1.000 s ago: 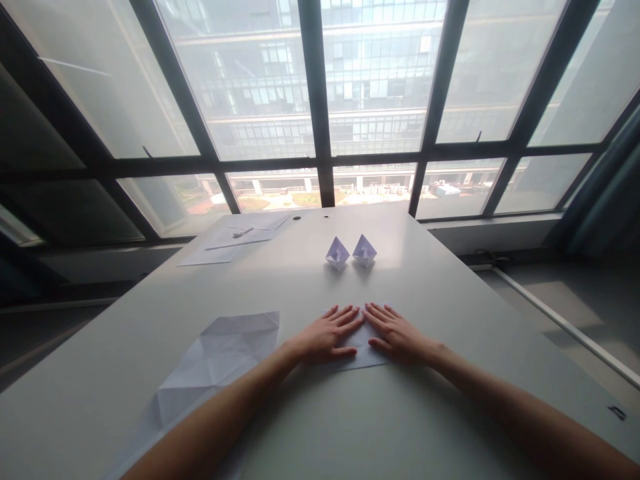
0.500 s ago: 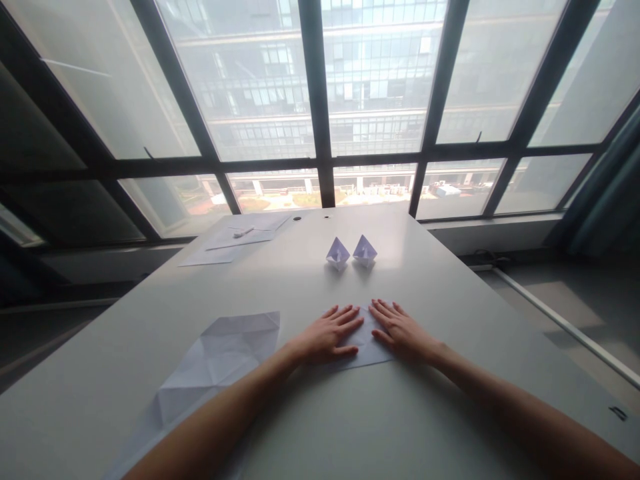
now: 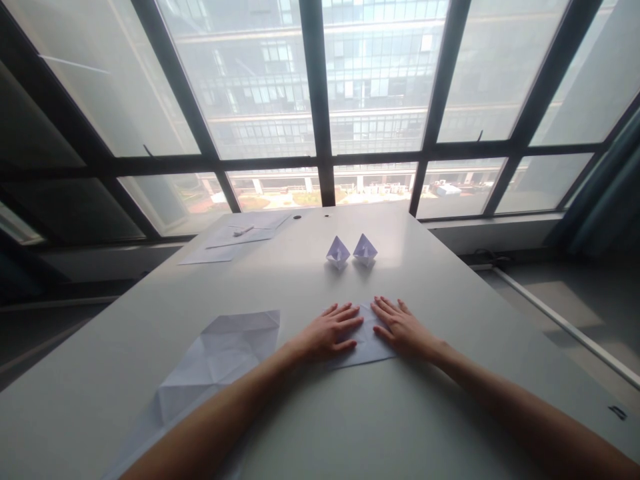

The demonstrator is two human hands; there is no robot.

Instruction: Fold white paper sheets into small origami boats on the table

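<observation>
A folded sheet of white paper [image 3: 367, 348] lies flat on the table in front of me. My left hand [image 3: 334, 332] rests palm down over its left part, fingers stretched out. On the paper's right side lies my right hand [image 3: 399, 328], also flat with its fingers extended. Between the two hands a strip of the paper shows; the rest is hidden under them. Beyond my fingertips stand two small folded paper boats, the left paper boat [image 3: 338, 253] and the right paper boat [image 3: 365, 251], side by side.
A large creased paper sheet [image 3: 220, 353] lies left of my left forearm, partly covered by it. More flat sheets [image 3: 210, 255] are at the table's far left, with a small white object [image 3: 243, 231] on them. The white table [image 3: 425, 427] reaches toward tall windows.
My right hand has shifted very slightly to the right and away from me on the paper. The left hand stays almost where it was.
</observation>
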